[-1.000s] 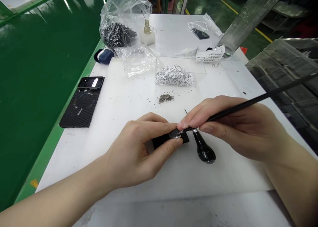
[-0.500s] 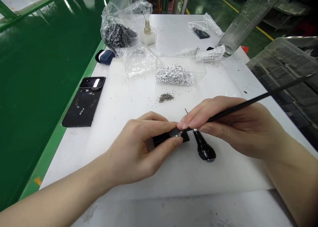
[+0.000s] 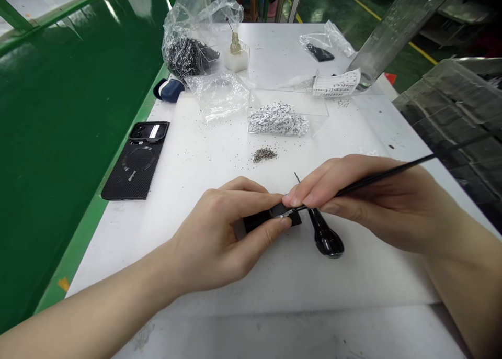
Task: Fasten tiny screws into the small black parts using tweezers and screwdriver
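My left hand (image 3: 227, 233) pinches a small black part (image 3: 279, 209) between thumb and index finger, above a black block (image 3: 254, 222) on the white mat. My right hand (image 3: 364, 202) holds a thin black brush-like tool (image 3: 386, 173) like a pen, its tip touching the small part. Just below my right fingers lies a black-handled tool (image 3: 328, 241) with a thin metal shaft. Farther back on the mat sits a pile of tiny metal pieces (image 3: 264, 154). My fingers partly hide the small part.
A clear tray of small white pieces (image 3: 278, 119) stands behind the pile. At the left lies a black phone (image 3: 135, 160). Farther back are a plastic bag with black parts (image 3: 186, 58), a small bottle (image 3: 235, 44) and a metal post (image 3: 396, 29).
The whole view has shifted slightly, so things appear a little farther right. The rear end of the thin tool has swung lower, while its tip remains at the small part.
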A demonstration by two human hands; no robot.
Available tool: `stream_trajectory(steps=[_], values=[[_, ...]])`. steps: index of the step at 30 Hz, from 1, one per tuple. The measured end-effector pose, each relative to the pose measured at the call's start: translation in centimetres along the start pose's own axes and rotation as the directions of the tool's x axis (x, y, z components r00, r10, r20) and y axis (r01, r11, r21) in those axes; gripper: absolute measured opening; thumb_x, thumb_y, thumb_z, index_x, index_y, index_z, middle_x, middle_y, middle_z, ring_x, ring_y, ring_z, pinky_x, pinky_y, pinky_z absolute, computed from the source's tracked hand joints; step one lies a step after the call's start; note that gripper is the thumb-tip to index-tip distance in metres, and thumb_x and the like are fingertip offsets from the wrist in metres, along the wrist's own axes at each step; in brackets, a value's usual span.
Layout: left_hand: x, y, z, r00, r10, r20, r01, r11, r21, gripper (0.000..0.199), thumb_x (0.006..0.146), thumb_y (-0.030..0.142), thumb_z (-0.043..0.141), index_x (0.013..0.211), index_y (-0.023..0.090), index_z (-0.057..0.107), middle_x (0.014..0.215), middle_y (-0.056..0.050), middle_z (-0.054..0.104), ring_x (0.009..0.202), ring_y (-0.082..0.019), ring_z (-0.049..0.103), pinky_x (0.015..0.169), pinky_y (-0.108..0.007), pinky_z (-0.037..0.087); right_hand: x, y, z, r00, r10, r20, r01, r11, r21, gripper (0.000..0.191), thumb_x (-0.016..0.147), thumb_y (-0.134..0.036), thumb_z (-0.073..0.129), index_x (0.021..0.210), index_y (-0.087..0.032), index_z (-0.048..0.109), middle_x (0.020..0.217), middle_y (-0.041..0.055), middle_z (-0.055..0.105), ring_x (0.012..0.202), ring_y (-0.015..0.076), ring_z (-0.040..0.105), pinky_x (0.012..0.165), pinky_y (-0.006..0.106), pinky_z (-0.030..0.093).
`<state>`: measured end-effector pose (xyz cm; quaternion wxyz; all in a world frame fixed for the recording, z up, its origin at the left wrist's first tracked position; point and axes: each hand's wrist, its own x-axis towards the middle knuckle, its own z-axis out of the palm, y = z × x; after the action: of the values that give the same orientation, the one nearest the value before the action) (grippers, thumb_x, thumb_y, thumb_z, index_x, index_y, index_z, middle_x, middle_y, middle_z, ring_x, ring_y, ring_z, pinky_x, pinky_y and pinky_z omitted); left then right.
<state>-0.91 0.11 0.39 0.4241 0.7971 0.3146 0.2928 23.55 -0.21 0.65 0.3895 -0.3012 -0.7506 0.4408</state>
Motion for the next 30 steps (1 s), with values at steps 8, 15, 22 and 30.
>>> stream_trajectory(steps=[8,15,22,30], values=[[0.1,0.1,0.0,1.000,-0.006,0.023,0.006,1.000,0.003,0.017,0.095,0.020,0.065,0.105,0.016,0.078,0.096,-0.006,0.078,0.094,-0.018,0.070,0.082,-0.028,0.060,-0.1,-0.9,-0.1,0.999,0.037,0.000,-0.037,0.996,-0.081,0.025,0.093,-0.013,0.067,0.106,-0.031,0.077,0.105,0.0002,0.080,0.102,0.0183,0.076,0.091,0.029,0.064],[0.1,0.1,0.0,1.000,-0.011,0.011,0.011,1.000,-0.014,0.020,0.094,0.019,0.065,0.108,0.022,0.079,0.096,-0.005,0.078,0.093,-0.019,0.071,0.081,-0.029,0.061,0.0,-0.6,-0.1,1.000,0.022,-0.018,-0.024,0.995,-0.093,0.023,0.094,-0.012,0.066,0.105,-0.031,0.075,0.104,-0.0004,0.079,0.100,0.0194,0.076,0.089,0.034,0.064],[0.0,-0.1,0.0,1.000,-0.017,-0.003,0.017,1.000,0.007,0.025,0.094,0.022,0.065,0.115,0.020,0.077,0.105,-0.007,0.079,0.095,-0.019,0.073,0.076,-0.027,0.062,1.3,-0.2,1.9,0.850,0.110,-0.516,-0.240,0.952,-0.191,0.010,0.091,-0.022,0.073,0.092,-0.030,0.078,0.089,-0.0031,0.079,0.073,0.0130,0.074,0.066,0.025,0.063],[0.3,-0.1,0.0,1.000,0.012,0.012,-0.012,1.000,0.024,0.022,0.095,0.019,0.063,0.112,0.016,0.077,0.102,-0.006,0.079,0.093,-0.018,0.070,0.083,-0.028,0.060,2.2,1.9,3.6,0.836,0.227,-0.500,-0.407,0.867,-0.288,0.015,0.091,-0.027,0.072,0.104,-0.026,0.080,0.102,0.0004,0.080,0.091,0.0176,0.075,0.084,0.032,0.065]])
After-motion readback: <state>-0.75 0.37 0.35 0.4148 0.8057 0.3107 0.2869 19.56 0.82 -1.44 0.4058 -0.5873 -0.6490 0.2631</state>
